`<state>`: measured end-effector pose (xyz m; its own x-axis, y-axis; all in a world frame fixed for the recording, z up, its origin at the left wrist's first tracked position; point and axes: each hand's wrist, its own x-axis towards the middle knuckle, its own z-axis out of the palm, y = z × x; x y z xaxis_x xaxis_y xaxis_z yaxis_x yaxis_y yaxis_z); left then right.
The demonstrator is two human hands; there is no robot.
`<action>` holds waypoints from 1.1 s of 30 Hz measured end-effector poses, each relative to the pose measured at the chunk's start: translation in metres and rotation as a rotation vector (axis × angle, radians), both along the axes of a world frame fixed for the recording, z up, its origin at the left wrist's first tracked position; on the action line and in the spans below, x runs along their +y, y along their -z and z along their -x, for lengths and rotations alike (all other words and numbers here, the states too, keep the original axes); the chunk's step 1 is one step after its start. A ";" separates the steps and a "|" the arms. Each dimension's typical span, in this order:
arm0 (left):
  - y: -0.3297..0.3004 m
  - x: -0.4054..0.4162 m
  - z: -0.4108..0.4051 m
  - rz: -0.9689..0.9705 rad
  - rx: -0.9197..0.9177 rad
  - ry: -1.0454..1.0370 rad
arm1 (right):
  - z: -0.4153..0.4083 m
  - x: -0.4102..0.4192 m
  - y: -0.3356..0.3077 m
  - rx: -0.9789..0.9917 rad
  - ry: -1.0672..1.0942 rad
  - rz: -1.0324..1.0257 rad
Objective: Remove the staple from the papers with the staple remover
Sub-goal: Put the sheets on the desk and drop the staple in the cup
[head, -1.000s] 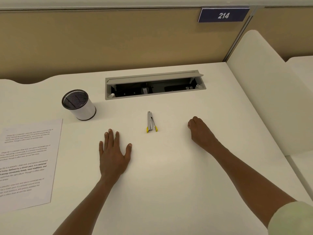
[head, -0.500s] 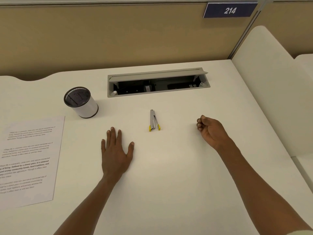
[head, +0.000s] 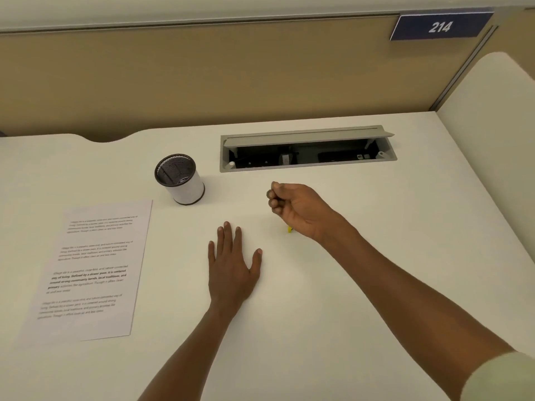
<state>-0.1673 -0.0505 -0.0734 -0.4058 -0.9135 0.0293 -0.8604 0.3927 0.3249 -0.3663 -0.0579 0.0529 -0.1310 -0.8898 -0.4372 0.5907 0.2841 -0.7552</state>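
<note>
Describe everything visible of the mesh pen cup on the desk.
The pen cup is a short cylinder with a white wall, a dark rim at top and base, and dark mesh showing inside. It stands upright on the white desk, behind the top right corner of the papers and left of the open cable tray. Neither hand touches it. Nothing clearly sticks out of it.

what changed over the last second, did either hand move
The right hand moved left across the desk, from off to the right of the staple remover to directly over it, fingers curled; only a yellow tip shows beneath the wrist, so a grip cannot be confirmed. The left hand stayed flat on the desk. The papers and mesh cup kept their places.
</note>
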 end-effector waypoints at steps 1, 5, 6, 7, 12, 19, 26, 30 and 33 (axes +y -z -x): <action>0.000 0.000 0.000 0.001 0.000 -0.001 | -0.009 -0.013 -0.005 0.029 -0.026 0.008; 0.000 0.001 0.000 0.003 0.008 -0.002 | -0.044 -0.069 -0.021 0.262 -0.099 0.005; 0.000 0.001 0.000 0.002 0.007 -0.004 | -0.052 -0.083 -0.025 0.335 -0.105 -0.007; 0.000 0.001 0.001 0.000 0.008 -0.006 | -0.060 -0.098 -0.027 0.416 -0.114 -0.019; -0.001 0.001 0.001 0.005 0.018 -0.006 | -0.093 -0.158 -0.029 0.853 -0.205 -0.012; -0.001 0.001 0.002 -0.007 0.043 -0.009 | -0.115 -0.192 -0.022 1.449 -0.426 0.195; -0.002 0.001 0.001 -0.006 0.046 -0.009 | -0.112 -0.198 -0.027 1.609 -0.571 0.269; -0.001 0.001 0.001 -0.001 0.050 -0.010 | -0.110 -0.200 -0.031 1.628 -0.589 0.290; -0.001 0.002 0.002 0.006 0.053 -0.011 | -0.110 -0.198 -0.035 1.689 -0.599 0.332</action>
<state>-0.1691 -0.0490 -0.0727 -0.3934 -0.9177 0.0562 -0.8462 0.3853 0.3682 -0.2563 -0.2562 0.0874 0.1382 -0.9904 -0.0045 -0.8943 -0.1228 -0.4303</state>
